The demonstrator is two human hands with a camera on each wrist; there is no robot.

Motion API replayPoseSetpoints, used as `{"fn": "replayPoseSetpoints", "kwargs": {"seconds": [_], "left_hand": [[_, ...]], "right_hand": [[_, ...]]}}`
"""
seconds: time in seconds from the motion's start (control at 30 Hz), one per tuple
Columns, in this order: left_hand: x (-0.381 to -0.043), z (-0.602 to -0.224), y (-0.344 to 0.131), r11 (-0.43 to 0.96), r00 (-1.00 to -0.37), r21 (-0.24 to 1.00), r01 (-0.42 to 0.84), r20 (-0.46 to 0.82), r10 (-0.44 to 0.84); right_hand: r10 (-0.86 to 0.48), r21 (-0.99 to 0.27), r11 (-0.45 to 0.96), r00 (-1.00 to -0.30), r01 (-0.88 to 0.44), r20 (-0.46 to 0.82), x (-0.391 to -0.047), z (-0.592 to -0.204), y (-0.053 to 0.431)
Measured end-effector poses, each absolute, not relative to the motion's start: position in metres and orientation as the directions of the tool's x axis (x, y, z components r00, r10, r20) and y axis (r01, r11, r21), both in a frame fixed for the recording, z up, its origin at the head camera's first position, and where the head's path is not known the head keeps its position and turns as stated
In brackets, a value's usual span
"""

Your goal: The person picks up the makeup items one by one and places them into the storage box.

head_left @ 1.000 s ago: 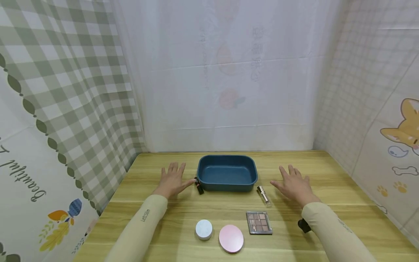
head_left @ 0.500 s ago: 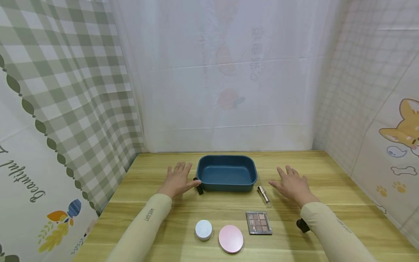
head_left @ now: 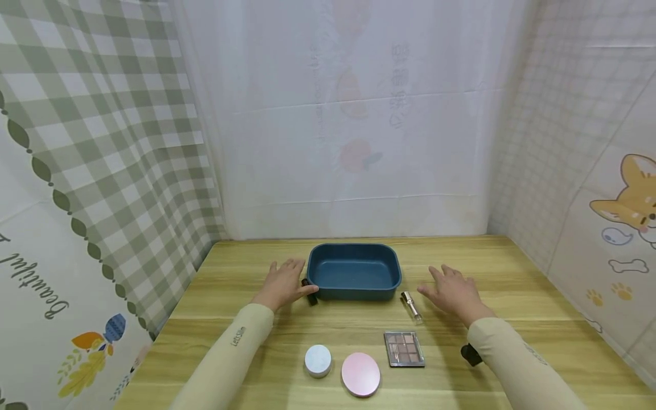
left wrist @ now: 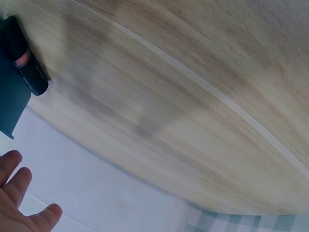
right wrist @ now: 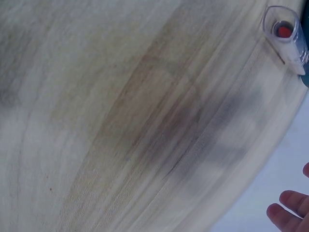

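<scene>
A dark blue rectangular tray (head_left: 353,294) stands at the back middle of the table. My left hand (head_left: 282,286) is spread beside its left end, thumb overlapping a black lipstick tube (head_left: 312,298) in the head view. That tube, with a pinkish band, lies against the tray in the left wrist view. To the tray's right, my right hand (head_left: 454,293) hovers with fingers extended and holds nothing. Between that hand and the tray lies a silver lipstick (head_left: 411,307) with a clear end; red shows inside that end in the right wrist view.
Toward the front lie a round white jar (head_left: 318,361), a round pink compact (head_left: 361,374) and an eyeshadow palette (head_left: 404,348). White cloth (head_left: 353,171) hangs behind the wooden table (head_left: 287,353), with a green checked curtain (head_left: 154,142) at the left.
My left hand has moved right, toward the tray, its thumb now across the black lipstick tube. The right hand has shifted slightly left. The things on the table stay put.
</scene>
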State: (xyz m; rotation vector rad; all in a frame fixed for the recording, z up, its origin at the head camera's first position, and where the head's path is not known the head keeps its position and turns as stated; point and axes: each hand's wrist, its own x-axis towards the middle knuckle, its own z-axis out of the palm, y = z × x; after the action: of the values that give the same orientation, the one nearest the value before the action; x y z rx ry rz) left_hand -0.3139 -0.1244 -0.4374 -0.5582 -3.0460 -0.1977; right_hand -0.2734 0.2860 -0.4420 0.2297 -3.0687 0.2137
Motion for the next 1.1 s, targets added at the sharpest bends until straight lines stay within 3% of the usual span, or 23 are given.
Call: {"fn": "replayPoseSetpoints", "kwargs": {"seconds": [0.43, 0.83, 1.1], "left_hand": [[-0.316, -0.443, -0.117, 0.926, -0.941, 0.162, 0.34, 0.053, 0.335], [-0.318, -0.442, -0.113, 0.926, -0.951, 0.22, 0.308, 0.039, 0.307], [-0.32, -0.443, -0.111, 0.892, -0.964, 0.365, 0.265, 0.071, 0.257]], "right_hand": [[-0.168, -0.1, 0.98, -0.984, -0.172, 0.052, -0.272, -0.443, 0.277], [-0.218, -0.182, 0.959, -0.976, -0.217, 0.01, -0.271, -0.445, 0.271], [-0.224, -0.241, 0.948, -0.974, -0.207, -0.044, -0.273, -0.45, 0.268]]}}
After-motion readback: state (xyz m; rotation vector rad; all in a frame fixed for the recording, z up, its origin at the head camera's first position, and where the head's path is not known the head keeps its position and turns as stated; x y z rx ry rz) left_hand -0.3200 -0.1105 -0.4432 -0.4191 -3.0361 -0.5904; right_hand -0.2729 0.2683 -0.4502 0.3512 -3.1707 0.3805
